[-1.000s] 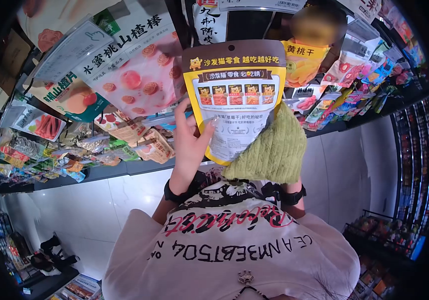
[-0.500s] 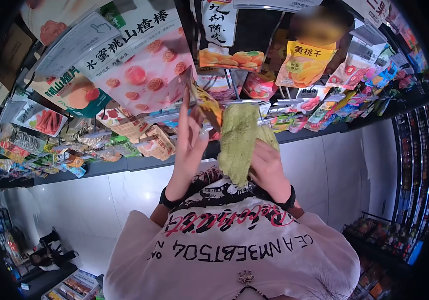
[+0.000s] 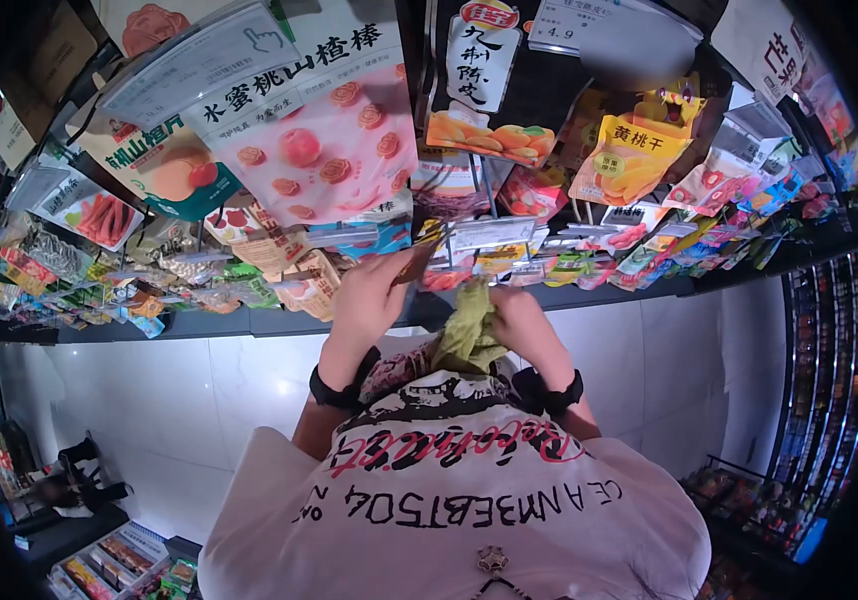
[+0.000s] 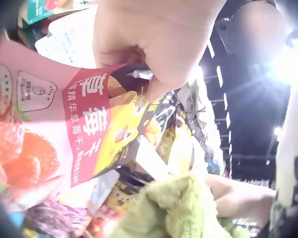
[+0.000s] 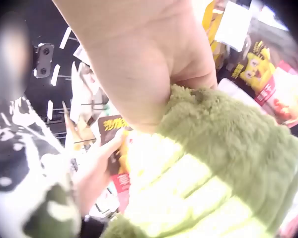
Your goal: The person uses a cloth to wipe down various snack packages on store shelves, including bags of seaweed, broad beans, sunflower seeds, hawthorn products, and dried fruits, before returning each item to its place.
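My left hand [image 3: 367, 305] pinches the dark top edge of a dried-strawberry snack bag [image 4: 92, 129]. The bag is pink and red with strawberries and a yellow cartoon cat printed on its front. From above it appears nearly edge-on, a thin brown strip [image 3: 412, 263] by the fingers. My right hand [image 3: 527, 325] grips a green fluffy ribbed cloth [image 5: 228, 148], which hangs bunched below the fingers close to my shirt. The right fingertips are hidden in its folds. Both hands are side by side at the shelf front, the bag left of the cloth.
A shelf rack of hanging snack bags spans the front, including a large pink bag [image 3: 314, 150], a black bag [image 3: 494, 100] and a yellow dried-peach bag [image 3: 631, 155]. Price tags [image 3: 494, 235] stick out from the hooks. Pale floor tiles [image 3: 149, 400] lie below; more shelving [image 3: 819, 380] stands at right.
The bag, earlier showing its printed back to me, has turned edge-on and moved lower toward the shelf. The cloth has come away from the bag and now hangs bunched from my right hand.
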`<state>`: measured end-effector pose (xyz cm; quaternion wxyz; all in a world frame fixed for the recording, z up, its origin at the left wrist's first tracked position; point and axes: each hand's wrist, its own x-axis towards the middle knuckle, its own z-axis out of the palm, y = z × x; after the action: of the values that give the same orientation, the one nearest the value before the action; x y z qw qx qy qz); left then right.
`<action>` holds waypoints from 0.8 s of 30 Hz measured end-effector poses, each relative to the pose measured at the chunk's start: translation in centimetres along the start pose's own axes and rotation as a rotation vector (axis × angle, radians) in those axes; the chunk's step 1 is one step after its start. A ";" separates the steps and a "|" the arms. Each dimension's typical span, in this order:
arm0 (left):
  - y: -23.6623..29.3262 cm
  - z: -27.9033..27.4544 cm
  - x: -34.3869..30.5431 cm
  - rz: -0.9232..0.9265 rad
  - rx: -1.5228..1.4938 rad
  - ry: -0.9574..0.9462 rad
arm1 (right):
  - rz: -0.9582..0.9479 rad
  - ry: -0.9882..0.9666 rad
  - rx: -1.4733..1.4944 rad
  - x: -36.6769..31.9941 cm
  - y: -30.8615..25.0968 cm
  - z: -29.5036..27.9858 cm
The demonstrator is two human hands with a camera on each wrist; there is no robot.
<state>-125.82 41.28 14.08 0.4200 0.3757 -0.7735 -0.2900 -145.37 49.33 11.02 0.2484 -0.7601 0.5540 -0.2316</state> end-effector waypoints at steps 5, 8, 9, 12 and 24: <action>-1.1 -1.3 0.8 -0.051 0.073 -0.320 | 0.428 0.178 -0.049 -2.6 6.1 -0.9; -2.4 0.5 0.8 -0.070 0.162 -0.533 | 0.484 0.237 0.043 -3.3 7.4 -0.4; -3.3 1.6 0.7 -0.077 0.252 -0.671 | 0.498 0.298 0.096 -3.5 7.7 -0.3; -5.6 6.4 0.4 -0.017 0.078 -0.675 | 0.596 0.340 0.300 -3.9 8.7 0.6; -5.0 18.0 5.7 -0.148 -0.416 -0.552 | 0.635 0.839 0.680 -5.6 15.4 -2.5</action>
<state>-141.79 36.27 4.12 0.2407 0.2444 -0.7529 -0.5616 -159.71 50.34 2.70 0.2944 -0.2812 0.6985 -0.5885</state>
